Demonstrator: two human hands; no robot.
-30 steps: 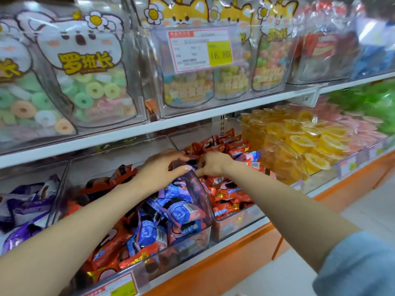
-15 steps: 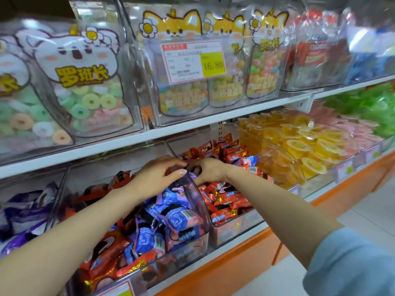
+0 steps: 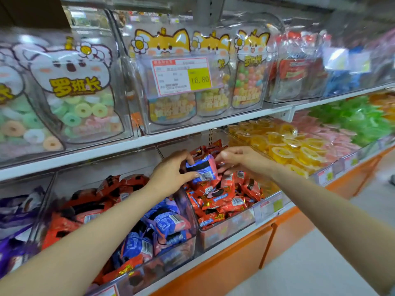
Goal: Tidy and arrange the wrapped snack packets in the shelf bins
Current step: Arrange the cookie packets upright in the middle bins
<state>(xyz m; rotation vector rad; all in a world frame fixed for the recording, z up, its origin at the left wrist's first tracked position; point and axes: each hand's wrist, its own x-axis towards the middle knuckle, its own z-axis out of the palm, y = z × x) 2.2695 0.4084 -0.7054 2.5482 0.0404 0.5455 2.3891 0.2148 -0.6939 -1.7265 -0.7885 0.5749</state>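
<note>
Shop shelving, clear bins in rows under a white shelf edge [image 3: 136, 144] with a yellow price tag [image 3: 181, 76] above. Left hand [image 3: 168, 176] grips a blue-and-pink packet [image 3: 203, 167], fingers curled over its top and thumb beneath it. The packet is lifted just above the heap of red packets [image 3: 224, 201] in the red-packet bin [image 3: 226, 229]. Right hand [image 3: 243, 161] is half-curled, its fingertips at the packet's right edge – a firm hold can't be made out. Blue packets [image 3: 166, 223] lie in the neighbouring bin – yellow jelly cups [image 3: 284, 146] to the right.
</note>
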